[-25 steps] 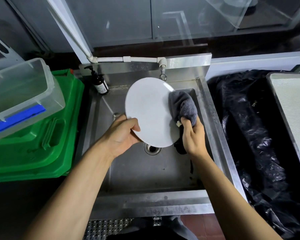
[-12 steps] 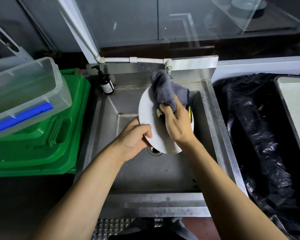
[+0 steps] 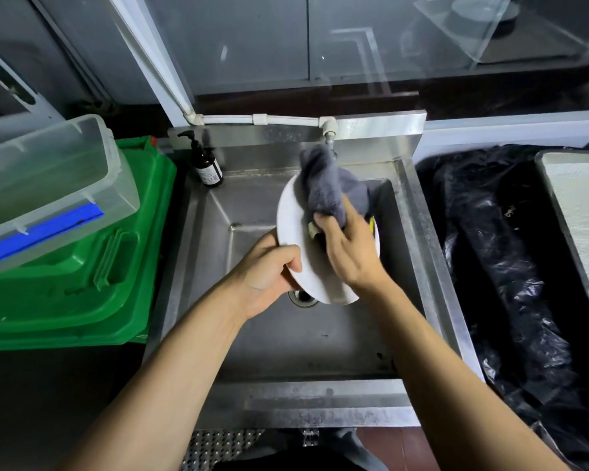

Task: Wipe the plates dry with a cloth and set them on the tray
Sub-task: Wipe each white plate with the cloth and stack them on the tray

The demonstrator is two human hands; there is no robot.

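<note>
Fig.: left hand (image 3: 269,266) grips tilted white plate (image 3: 295,232) by its rim over the sink (image 3: 419,212), steadying it w/ face exposed so right hand (image 3: 351,249), fingers clutching grey cloth (image 3: 330,192), can wipe

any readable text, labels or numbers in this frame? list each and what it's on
Nothing can be quoted for certain.
Pump bottle at the back left corner of the sink: a white label with print, too small and blurred to read.
Cloth in the right hand: a small pale tag near the fingers, no legible text.
Plate, green bin, clear box: no lettering visible.
</note>
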